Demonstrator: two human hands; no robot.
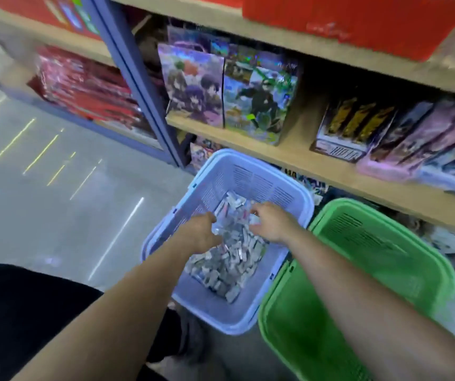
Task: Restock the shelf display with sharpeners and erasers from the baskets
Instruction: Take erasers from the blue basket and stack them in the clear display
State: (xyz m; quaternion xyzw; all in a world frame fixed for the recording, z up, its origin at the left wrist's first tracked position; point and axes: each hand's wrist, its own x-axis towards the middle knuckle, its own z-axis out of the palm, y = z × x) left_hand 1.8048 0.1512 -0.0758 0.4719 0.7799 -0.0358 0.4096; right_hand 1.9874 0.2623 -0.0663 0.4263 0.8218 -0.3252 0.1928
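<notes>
A lilac plastic basket (297,199) stands on the floor below the shelf, holding a heap of several small wrapped grey-white packets (229,259). Both my hands reach down into it. My left hand (201,232) has its fingers curled into the packets at the heap's left side. My right hand (270,224) pinches packets at the heap's far right. The frame is blurred, so I cannot tell exactly which packets each hand holds. A green basket (413,259) stands right beside the lilac one; its inside looks bare.
A wooden shelf (303,158) above the baskets carries illustrated card packs (193,86) and boxed sets (358,127). A blue upright post (138,78) stands left of them. Grey floor (42,188) spreads to the left. My dark-clad knee (14,312) is at lower left.
</notes>
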